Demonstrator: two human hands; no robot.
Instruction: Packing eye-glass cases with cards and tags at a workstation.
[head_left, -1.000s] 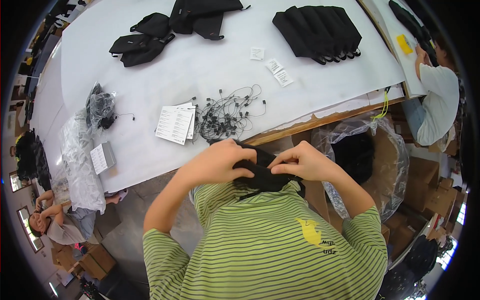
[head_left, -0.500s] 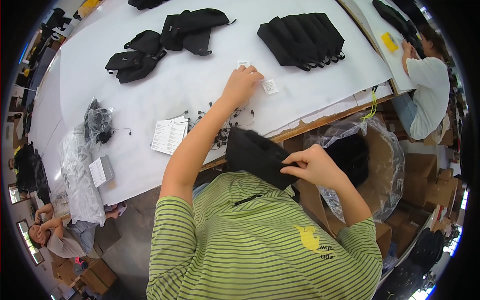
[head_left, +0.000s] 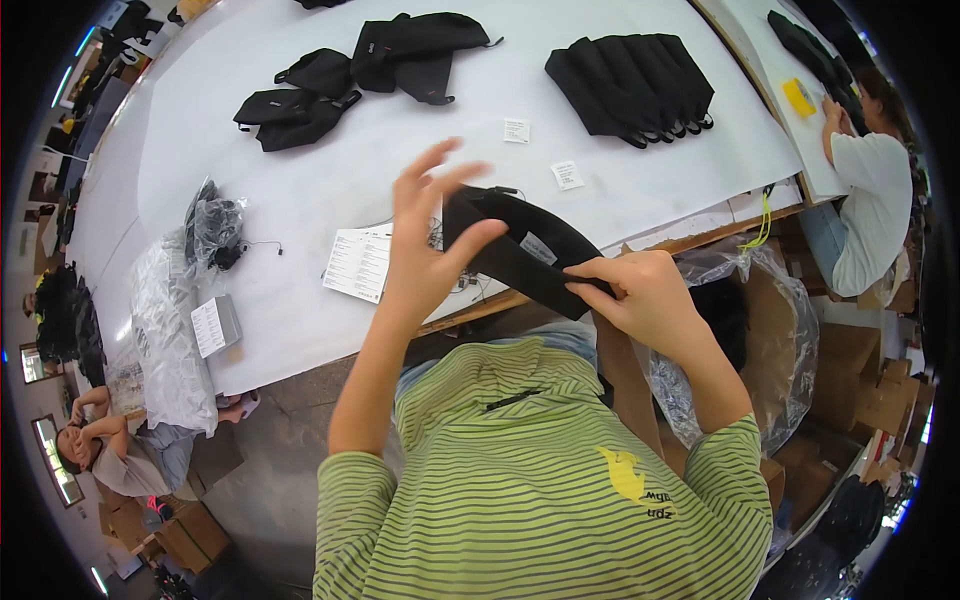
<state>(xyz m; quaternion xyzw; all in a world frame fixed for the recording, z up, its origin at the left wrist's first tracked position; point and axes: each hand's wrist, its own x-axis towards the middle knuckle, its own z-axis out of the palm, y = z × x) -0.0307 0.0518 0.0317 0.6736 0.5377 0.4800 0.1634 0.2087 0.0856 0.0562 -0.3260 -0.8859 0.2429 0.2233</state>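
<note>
I hold a black fabric piece (head_left: 520, 250) with a small white label sewn on it, raised over the near edge of the white table (head_left: 330, 190). My right hand (head_left: 640, 295) pinches its lower right end. My left hand (head_left: 435, 235) grips its upper left end between thumb and fingers, the other fingers spread upward. Beneath the piece, mostly hidden, lies a heap of black string tags (head_left: 450, 280). A white printed sheet (head_left: 358, 262) lies just left of my left hand.
Black fabric pieces lie loose at the far left (head_left: 300, 95) and far middle (head_left: 415, 50); a neat fanned stack (head_left: 635, 85) lies far right. Small white tags (head_left: 567, 175) sit between. Clear plastic bags (head_left: 175, 330) lie left. A bag-lined carton (head_left: 750, 330) stands right. Another person (head_left: 870, 190) works far right.
My left hand came back from the small white tags on the table and took hold of the black piece's upper end. The piece is now lifted and stretched between both hands.
</note>
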